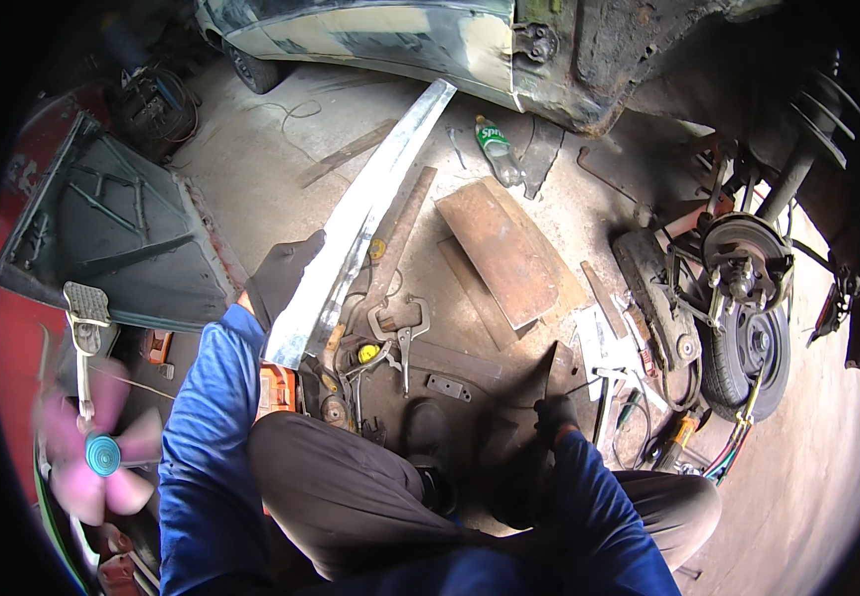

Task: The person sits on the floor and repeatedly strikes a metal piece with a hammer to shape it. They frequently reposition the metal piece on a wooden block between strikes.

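Observation:
My left hand [287, 275], in a dark glove, grips the edge of a long, bright sheet-metal strip [358, 221]. The strip slants from beside my left knee up toward the car body and narrows at its far end. Low in front of my right knee, my gloved right hand [553, 417] is closed round the near end of a small flat metal piece [560, 370]; shadow hides part of its fingers. Between my hands lie locking pliers [405, 333] with a C-shaped jaw and a small drilled metal plate [448, 387].
Ahead stands a car body [390, 50] with patchy paint. Rusty sheets [500, 253] and a green bottle [496, 149] lie on the floor. A spinning pink fan [102, 455] is at left, near a dark panel [132, 219]. A wheel [748, 363] and brake hub [743, 260] stand right.

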Demonstrator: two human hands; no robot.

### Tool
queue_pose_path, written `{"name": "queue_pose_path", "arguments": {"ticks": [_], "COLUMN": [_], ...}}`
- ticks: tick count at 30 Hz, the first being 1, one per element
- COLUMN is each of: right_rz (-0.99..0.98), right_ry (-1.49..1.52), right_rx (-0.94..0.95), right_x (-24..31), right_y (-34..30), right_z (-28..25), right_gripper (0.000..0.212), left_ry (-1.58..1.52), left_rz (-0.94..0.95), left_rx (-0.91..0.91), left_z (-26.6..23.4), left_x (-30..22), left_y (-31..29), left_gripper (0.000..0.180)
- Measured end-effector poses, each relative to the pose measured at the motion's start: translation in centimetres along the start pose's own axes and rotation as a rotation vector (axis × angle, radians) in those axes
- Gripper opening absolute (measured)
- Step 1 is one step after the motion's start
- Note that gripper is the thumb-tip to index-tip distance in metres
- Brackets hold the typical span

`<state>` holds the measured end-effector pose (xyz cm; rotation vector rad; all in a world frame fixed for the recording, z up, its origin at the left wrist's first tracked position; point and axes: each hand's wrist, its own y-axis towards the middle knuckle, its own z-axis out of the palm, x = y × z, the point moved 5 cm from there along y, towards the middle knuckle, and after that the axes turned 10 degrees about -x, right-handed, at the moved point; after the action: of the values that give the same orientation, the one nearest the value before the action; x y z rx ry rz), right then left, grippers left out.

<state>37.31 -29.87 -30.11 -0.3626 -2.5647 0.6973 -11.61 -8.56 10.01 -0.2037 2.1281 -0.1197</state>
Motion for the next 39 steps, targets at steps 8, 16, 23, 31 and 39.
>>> {"name": "queue_pose_path", "arguments": {"ticks": [8,16,23,31,39], "right_rz": [0.158,-0.727,-0.838,-0.657,-0.246], "right_ry": [0.485,0.580,0.548,0.730,0.947], "right_rx": [-0.293,-0.261,-0.446,-0.625,-0.498], "right_x": [5.5,26.2,29.8,27.1,22.0], "right_y": [-1.2,-19.0,-20.9,-18.2,-16.2], "right_z": [-7.7,-29.9,-26.9,-29.9,-33.1], "right_gripper": [0.074,0.087,0.089,0.040,0.024], "left_ry": [-0.638,-0.794,-1.065,-0.616,-0.410], "left_rz": [-0.254,-0.041,-0.225,0.199,-0.086], "left_rx": [0.098,0.104,0.121,0.015,0.246], "left_z": [4.2,11.2,15.5,17.3,14.1], "left_x": [-4.0,-5.7,-4.5,-6.2,-8.9], "left_y": [-5.2,-8.6,-8.2,-7.7,-9.2], "left_gripper": [0.052,0.038,0.042,0.036,0.039]}}
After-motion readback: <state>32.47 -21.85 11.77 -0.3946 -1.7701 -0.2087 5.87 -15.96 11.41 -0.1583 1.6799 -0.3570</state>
